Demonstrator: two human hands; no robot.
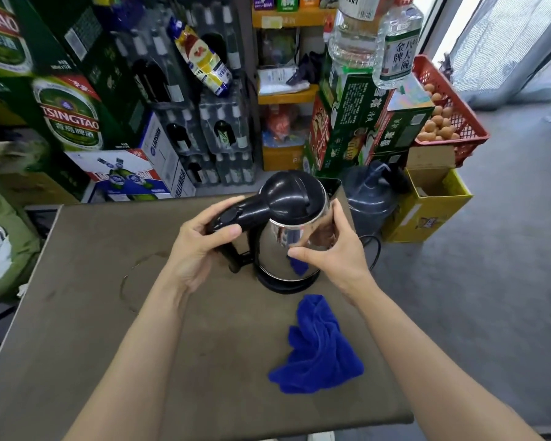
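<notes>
While L hand grips handle, R hand clasps kettle body.

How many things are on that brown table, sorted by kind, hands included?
electric kettle: 1
blue cloth: 1
hands, both holding the kettle: 2 (left hand, right hand)
Total: 4

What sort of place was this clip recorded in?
Most likely a small grocery or drinks shop, possibly its stock corner: stacked Tsingtao beer cartons, shrink-wrapped packs of bottles and a red crate of eggs stand behind the table with the kettle.
</notes>
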